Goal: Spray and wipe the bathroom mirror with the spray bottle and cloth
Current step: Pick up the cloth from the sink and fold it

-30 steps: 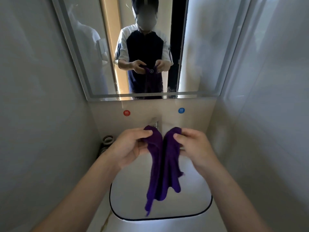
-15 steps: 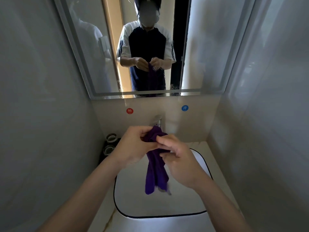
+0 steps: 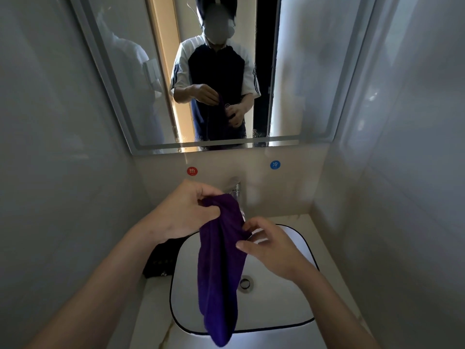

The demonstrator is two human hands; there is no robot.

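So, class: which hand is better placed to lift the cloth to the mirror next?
Probably the left hand: it grips the cloth at its top, nearer the mirror. The right hand only pinches its side edge.

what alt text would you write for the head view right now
A person holds a long purple cloth over a white basin with a dark rim: the left hand pinches its top and the right hand pinches its side edge. A frameless wall mirror above reflects them.
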